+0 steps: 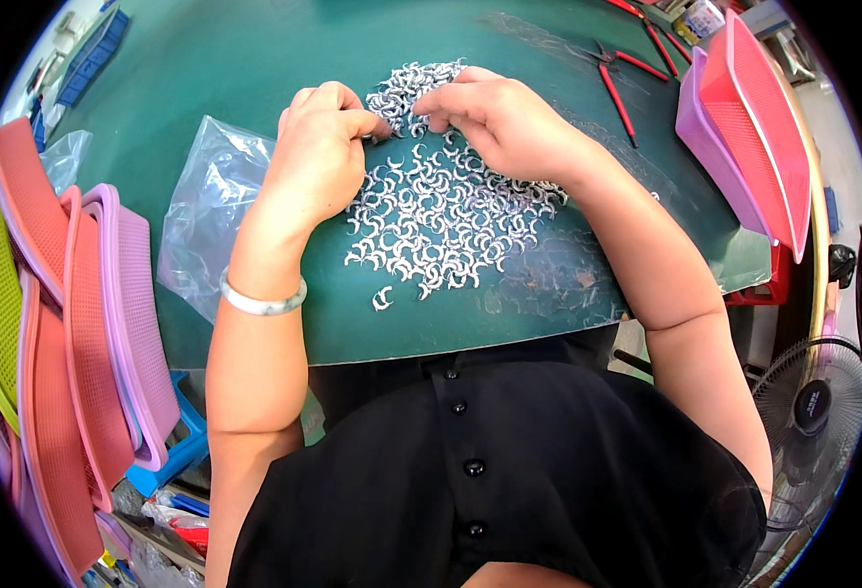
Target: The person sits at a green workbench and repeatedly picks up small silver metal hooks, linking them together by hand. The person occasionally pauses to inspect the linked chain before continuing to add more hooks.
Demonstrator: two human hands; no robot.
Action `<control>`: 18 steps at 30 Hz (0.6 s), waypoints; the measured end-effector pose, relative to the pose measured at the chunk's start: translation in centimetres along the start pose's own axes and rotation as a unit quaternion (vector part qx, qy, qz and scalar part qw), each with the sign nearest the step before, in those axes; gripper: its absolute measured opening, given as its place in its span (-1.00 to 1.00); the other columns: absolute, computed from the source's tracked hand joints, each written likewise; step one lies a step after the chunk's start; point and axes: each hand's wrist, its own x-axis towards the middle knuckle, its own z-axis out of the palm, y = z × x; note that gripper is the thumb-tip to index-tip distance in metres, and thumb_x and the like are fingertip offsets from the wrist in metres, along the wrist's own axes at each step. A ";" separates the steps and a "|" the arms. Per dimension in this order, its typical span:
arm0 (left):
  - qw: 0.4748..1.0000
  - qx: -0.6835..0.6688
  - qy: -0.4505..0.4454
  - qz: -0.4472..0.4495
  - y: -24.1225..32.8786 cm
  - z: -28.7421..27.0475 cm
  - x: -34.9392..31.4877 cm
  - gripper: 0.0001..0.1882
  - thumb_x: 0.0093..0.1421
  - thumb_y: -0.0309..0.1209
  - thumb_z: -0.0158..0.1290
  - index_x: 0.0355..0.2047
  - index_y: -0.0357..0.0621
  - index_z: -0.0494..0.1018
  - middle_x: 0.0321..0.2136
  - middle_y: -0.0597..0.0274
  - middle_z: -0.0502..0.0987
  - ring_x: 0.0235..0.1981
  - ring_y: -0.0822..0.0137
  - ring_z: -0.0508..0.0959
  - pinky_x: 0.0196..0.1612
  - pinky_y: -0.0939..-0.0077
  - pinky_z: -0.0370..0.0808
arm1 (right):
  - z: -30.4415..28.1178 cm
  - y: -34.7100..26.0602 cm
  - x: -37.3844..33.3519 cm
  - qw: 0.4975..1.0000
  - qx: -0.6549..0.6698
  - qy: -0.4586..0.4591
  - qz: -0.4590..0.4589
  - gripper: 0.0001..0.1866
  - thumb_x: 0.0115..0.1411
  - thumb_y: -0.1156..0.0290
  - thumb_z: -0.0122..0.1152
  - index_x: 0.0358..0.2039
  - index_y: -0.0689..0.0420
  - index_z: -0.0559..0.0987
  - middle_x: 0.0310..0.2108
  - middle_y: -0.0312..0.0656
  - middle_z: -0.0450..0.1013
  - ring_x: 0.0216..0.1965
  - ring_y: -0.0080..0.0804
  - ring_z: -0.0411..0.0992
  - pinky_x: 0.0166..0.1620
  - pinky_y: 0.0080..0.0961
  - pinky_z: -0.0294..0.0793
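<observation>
Fingers (365, 122) of the left hand (315, 162) draw in close, thumb toward forefinger, at the left edge of the heap (416, 80); whether a piece is pinched between them cannot be told. On the right hand (509, 122) they are bent and bunched over the heap's right side, tips pointing left into it, and any hold there is hidden too.

Small silvery crescents (431, 220) lie on the green bench (255, 64) in two parts. At the far side, around the fingertips, they are piled on one another. Nearer the body they make a broad, mostly thin patch, with a few standing just apart at its near left edge.

Judging by this layout, the work looks partway along: the near patch seems the part already spread out, and the far heap the part left to deal with. No finished group shows set aside, so how much is done cannot be fixed.

A clear bag (211, 211) lies flat beside the left forearm. Red pliers (617, 103) rest at the far right, well apart from the crescents and seemingly unused just now.
</observation>
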 end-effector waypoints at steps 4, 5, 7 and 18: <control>1.000 -0.005 0.007 -0.013 0.0 0.0 0.1 -0.71 0.00 -0.69 -0.10 -0.36 -0.19 0.59 -0.38 0.15 0.43 -0.24 0.13 0.40 -0.10 0.36 0.36 | 0.5 0.2 -0.1 0.998 0.030 0.049 -0.028 -0.63 0.04 0.73 -0.05 -0.14 0.18 0.53 -0.34 -0.18 0.52 -0.22 -0.26 0.43 -0.17 -0.38 0.47; 1.000 -0.005 0.014 -0.015 -0.1 -0.1 0.1 -0.72 0.01 -0.69 -0.09 -0.37 -0.20 0.58 -0.38 0.15 0.43 -0.24 0.14 0.40 -0.10 0.36 0.36 | 0.6 0.3 -0.1 0.998 0.026 0.041 -0.033 -0.63 0.04 0.73 -0.05 -0.14 0.18 0.53 -0.34 -0.18 0.52 -0.22 -0.25 0.42 -0.15 -0.38 0.46; 0.999 -0.019 0.035 0.002 0.3 0.3 0.1 -0.74 0.01 -0.69 -0.08 -0.39 -0.20 0.58 -0.38 0.15 0.44 -0.24 0.14 0.41 -0.11 0.36 0.36 | 0.8 0.4 -0.2 0.999 0.016 0.026 -0.039 -0.63 0.04 0.73 -0.05 -0.15 0.18 0.53 -0.34 -0.18 0.52 -0.22 -0.24 0.42 -0.13 -0.38 0.45; 1.000 -0.009 0.010 -0.010 0.3 0.2 0.0 -0.79 -0.02 -0.69 -0.10 -0.49 -0.23 0.53 -0.39 0.15 0.44 -0.26 0.14 0.41 -0.14 0.37 0.36 | 0.4 0.3 -0.1 0.998 -0.018 0.036 -0.038 -0.64 0.04 0.72 -0.03 -0.16 0.17 0.54 -0.36 -0.17 0.50 -0.23 -0.20 0.40 -0.11 -0.34 0.42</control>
